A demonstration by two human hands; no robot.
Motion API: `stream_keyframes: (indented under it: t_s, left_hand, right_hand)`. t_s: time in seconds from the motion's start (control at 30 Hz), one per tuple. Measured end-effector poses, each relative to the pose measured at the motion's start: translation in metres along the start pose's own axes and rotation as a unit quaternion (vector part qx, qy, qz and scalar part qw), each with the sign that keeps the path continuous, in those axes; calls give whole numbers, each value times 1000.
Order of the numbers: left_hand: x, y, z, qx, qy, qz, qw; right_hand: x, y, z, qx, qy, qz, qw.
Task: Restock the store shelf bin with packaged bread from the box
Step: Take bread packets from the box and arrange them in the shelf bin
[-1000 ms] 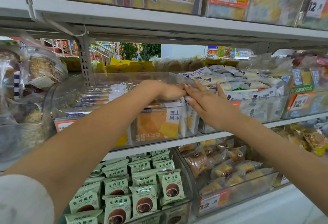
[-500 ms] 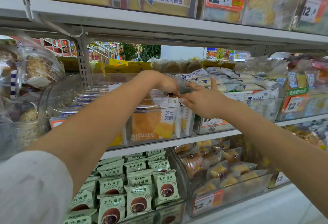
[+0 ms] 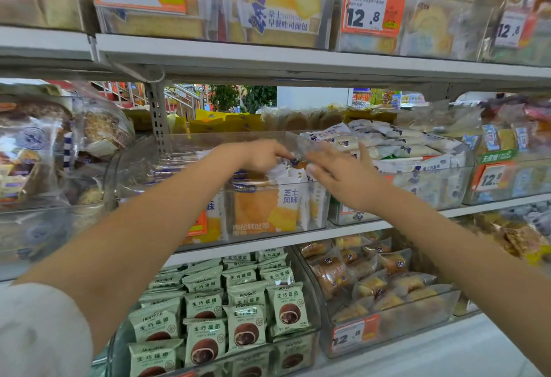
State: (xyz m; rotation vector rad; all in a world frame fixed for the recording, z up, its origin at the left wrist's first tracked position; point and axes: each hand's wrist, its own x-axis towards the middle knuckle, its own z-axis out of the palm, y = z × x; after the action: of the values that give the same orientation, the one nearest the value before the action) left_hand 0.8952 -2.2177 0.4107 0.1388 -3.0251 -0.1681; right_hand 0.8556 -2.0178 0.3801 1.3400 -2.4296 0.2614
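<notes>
Store shelving, white metal tiers, clear plastic bins packed tight along each level; orange price tags clipped to bin fronts. No box in view.

Far left, middle tier: bagged round loaves [image 3: 98, 132], heaped and leaning, wrappers glinting.

Centre, middle tier: clear shelf bin [image 3: 268, 229], the one being filled. Packaged bread [image 3: 262, 209] stands upright in its front right corner, yellow slice and label facing outward, likely so shoppers read it from the aisle. Flat packs lie stacked further back and left in the same bin.

Left hand [image 3: 262, 156] reaches over the bin's front wall, fingers curled down onto the top edge of the upright packs, apparently pinching a wrapper's crimped seam. My read: it is steadying or squaring the row so it sits straight.

Right hand [image 3: 343, 173] meets it from the right, fingers extended and loosely spread, tips touching the same wrapper tops, thumb raised. Pressing rather than gripping, it seems; motion blur makes finer detail uncertain. Judged as a tidying step, packs already in the bin.

Right of that: neighbouring bin of white-and-blue packs [image 3: 396, 147], piled above its rim.

Lower tier: green packets [image 3: 247, 311] in neat upright rows at left, small wrapped buns [image 3: 372, 281] loose in the bin at right.
</notes>
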Motion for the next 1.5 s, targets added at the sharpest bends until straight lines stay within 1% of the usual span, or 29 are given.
stream_keyframes:
  t_s: [0.07, 0.1, 0.13, 0.17, 0.2, 0.23, 0.27, 0.3, 0.33, 0.37, 0.4, 0.47, 0.57, 0.63, 0.73, 0.8, 0.83, 0.9, 0.93, 1.0, 1.07, 1.1, 1.13, 1.2, 1.3, 1.33, 1.37, 1.43, 1.5]
  left_hand:
    - [-14, 5, 6, 21, 4, -9, 1000]
    - [-23, 8, 8, 19, 22, -18, 999]
    - [-33, 11, 10, 17, 49, -23, 998]
    - [-44, 14, 13, 13, 88, -20, 996]
    - [-56, 16, 16, 9, 133, -15, 991]
    - [-69, 18, 20, 13, 182, -2, 983]
    - [-81, 20, 27, 27, 232, 21, 972]
    - [-94, 22, 35, 46, 278, 55, 958]
    - [-107, 25, 47, 70, 312, 90, 943]
    - [-120, 27, 62, 98, 338, 125, 928]
    - [-134, 29, 78, 122, 348, 147, 918]
    - [-162, 27, 118, 153, 347, 173, 909]
    - [-205, 20, 184, 146, 284, 199, 927]
    - [-235, 20, 230, 113, 229, 170, 952]
    - [-286, 29, 300, 40, 117, 58, 991]
    - [-316, 25, 351, 3, 35, -38, 999]
    - [-331, 22, 375, -24, 9, -85, 996]
    - [-361, 13, 418, -72, -37, -166, 983]
    - [-376, 8, 440, -87, -73, -203, 973]
    - [-402, 2, 473, -122, -168, -261, 943]
    - [-418, -5, 498, -150, -237, -300, 912]
    - [-421, -7, 507, -162, -263, -310, 899]
    - [-422, -9, 514, -169, -287, -313, 889]
    - [-420, -10, 522, -166, -313, -304, 884]
    - [-414, -7, 525, -163, -292, -298, 894]
    - [-412, -5, 524, -167, -284, -298, 896]
    - [-411, -3, 525, -174, -278, -300, 896]
    - [-411, 1, 526, -219, -274, -312, 883]
    - [-409, 4, 531, -316, -269, -338, 845]
  right_hand:
    - [-1, -6, 6, -34, -61, -2, 998]
    - [-1, -8, 6, -27, -64, 7, 998]
    - [-1, -8, 6, -3, -44, 20, 999]
    - [-3, -9, 5, 31, 2, 29, 999]
    - [-9, -11, 7, 69, 76, 32, 994]
    - [-18, -16, 11, 110, 168, 30, 979]
    - [-30, -22, 16, 153, 254, 26, 955]
    - [-46, -31, 25, 185, 315, 22, 931]
    - [-63, -43, 39, 204, 342, 21, 917]
    - [-81, -55, 57, 210, 344, 21, 915]
    - [-99, -69, 78, 214, 327, 22, 920]
    - [-135, -93, 127, 226, 261, 35, 938]
    - [-186, -120, 201, 249, 104, 90, 959]
    - [-216, -128, 239, 266, 3, 110, 958]
    - [-262, -138, 289, 257, -154, 147, 943]
    - [-290, -141, 318, 248, -249, 168, 921]
    - [-302, -143, 331, 251, -284, 180, 908]
    - [-323, -143, 360, 260, -367, 219, 866]
    - [-333, -144, 372, 251, -409, 229, 847]
    - [-349, -144, 403, 209, -516, 189, 809]
    - [-362, -147, 431, 162, -616, 125, 761]
    - [-361, -150, 434, 129, -653, 113, 738]
    - [-357, -152, 434, 95, -672, 94, 728]
    - [-349, -156, 429, 28, -689, 33, 723]
    - [-342, -150, 430, -21, -652, -71, 755]
    - [-345, -150, 432, -24, -650, -93, 754]
    - [-352, -148, 435, -18, -654, -108, 748]
    - [-368, -144, 443, 11, -644, -103, 758]
    - [-373, -142, 442, 60, -620, -77, 778]
